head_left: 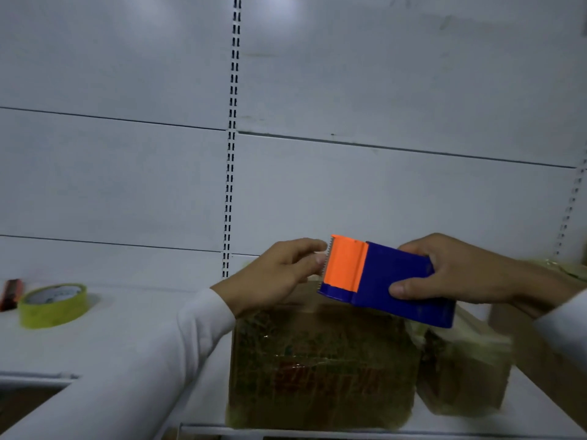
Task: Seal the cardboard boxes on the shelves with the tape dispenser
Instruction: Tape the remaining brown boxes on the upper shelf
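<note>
Right hand [457, 271] grip clamped on tape dispenser [386, 282], long axis toward 10 o'clock; left hand [279, 274] pinches at orange blade end; cardboard box [320, 363] directly below, 6 o'clock.

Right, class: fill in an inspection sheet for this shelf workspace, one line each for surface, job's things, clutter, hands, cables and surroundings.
Surface: white shelf, holding boxes and tape.
Job's things: blue and orange tape dispenser held above the larger cardboard box; smaller box beside it to the right, both already wrapped in glossy tape.
Clutter: yellow tape roll at left; a dark red object behind it, too blurred to identify.
Hands: right hand has its grip round the dispenser's blue body; left hand pinches at the toothed orange end.
Cables: nothing seen.
Surroundings: white back panels with slotted uprights.
</note>
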Motion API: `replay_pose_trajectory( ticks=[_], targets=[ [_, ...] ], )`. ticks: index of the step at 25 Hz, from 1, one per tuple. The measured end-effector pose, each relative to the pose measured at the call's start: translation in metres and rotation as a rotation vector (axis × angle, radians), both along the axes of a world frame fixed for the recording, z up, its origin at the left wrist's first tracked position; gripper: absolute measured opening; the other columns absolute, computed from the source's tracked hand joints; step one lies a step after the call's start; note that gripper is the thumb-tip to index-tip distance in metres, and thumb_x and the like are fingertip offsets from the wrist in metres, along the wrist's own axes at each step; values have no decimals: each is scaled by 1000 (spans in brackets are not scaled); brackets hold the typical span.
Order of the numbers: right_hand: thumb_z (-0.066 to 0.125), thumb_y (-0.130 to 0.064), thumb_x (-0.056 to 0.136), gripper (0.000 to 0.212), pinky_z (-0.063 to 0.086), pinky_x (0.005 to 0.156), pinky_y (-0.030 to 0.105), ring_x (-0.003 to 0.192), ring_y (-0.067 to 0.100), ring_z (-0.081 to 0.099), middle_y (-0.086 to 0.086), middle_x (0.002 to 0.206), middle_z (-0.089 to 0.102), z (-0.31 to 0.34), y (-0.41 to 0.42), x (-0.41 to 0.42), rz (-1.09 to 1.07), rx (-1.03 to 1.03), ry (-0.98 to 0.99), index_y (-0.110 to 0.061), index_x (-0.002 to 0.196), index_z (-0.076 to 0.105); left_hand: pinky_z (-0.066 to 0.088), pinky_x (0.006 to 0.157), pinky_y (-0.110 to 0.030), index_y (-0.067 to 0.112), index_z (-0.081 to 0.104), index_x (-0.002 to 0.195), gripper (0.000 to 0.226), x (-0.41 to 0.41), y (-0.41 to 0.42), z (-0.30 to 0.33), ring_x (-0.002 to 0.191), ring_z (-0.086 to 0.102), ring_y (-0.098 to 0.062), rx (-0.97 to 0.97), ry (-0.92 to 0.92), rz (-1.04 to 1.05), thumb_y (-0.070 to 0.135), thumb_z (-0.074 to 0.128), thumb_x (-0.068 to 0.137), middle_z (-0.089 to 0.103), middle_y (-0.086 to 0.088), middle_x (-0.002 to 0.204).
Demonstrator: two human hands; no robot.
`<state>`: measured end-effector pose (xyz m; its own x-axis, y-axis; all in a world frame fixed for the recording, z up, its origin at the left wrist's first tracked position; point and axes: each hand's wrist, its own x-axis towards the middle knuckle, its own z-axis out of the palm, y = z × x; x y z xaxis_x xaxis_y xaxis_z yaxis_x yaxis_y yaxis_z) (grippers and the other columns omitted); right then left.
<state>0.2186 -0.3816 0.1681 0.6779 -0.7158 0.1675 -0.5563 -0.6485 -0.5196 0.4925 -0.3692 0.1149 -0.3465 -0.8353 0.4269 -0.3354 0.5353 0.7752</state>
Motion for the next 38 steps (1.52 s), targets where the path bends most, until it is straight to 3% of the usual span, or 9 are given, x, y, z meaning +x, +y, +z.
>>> replay_pose_trajectory(
  ticks=[5,7,11,15,18,20,23,27,38],
  targets=[
    [72,-59,70,50,60,70,28,85,17,74,-2,95,76,1,-24,8,78,23,6,-20,102,66,54,80,-29,0,65,103,27,-4,-4,-2,84,64,-14,36,159,21,19,46,99,69,-6,91],
    [73,-56,72,49,59,72,29,87,18,74,-1,97,76,-5,-35,11,87,62,13,-19,103,66,55,77,-29,4,68,100,23,-3,-7,-5,85,65,-17,-27,152,103,17,49,98,71,-8,91],
    [73,-46,80,39,57,75,28,92,18,73,0,102,75,-21,-53,15,107,181,61,-19,107,64,53,82,-47,7,70,98,21,5,-10,-19,84,64,-31,14,61,170,15,51,97,69,-18,94],
    [68,-47,85,38,58,81,35,94,18,73,0,105,74,-21,-59,22,127,214,140,-19,110,62,53,70,-33,4,69,96,22,10,-15,-22,72,61,-15,19,35,208,14,50,97,68,-18,87],
    [65,-47,84,33,56,72,27,86,17,73,1,99,75,-10,-61,18,137,229,168,-20,103,66,52,63,-21,-1,69,91,20,26,-22,-11,65,61,-13,2,100,214,11,53,95,69,-9,75],
    [65,-49,82,34,54,67,24,82,19,73,3,96,76,2,-65,9,108,213,174,-20,98,69,52,62,-21,-1,69,86,20,50,-26,-1,64,62,-15,-13,158,278,11,55,93,68,-9,73],
    [67,-59,75,52,56,70,29,84,28,74,8,97,77,22,-75,-5,24,225,238,-15,101,71,52,62,-26,0,68,78,22,98,-31,2,61,59,-19,-3,249,444,8,54,93,67,-12,69],
    [67,-65,71,62,56,71,26,87,26,74,8,100,76,41,-93,1,-73,299,364,-13,105,71,48,61,-30,0,66,71,25,115,-39,-13,57,56,-19,84,187,555,8,53,90,64,-12,63],
    [73,-61,75,54,53,68,25,77,17,71,7,92,77,51,-128,40,-206,383,544,-12,98,73,35,47,-24,8,59,54,30,119,-67,-35,45,42,-15,230,159,620,10,51,82,55,-9,52]
  ],
)
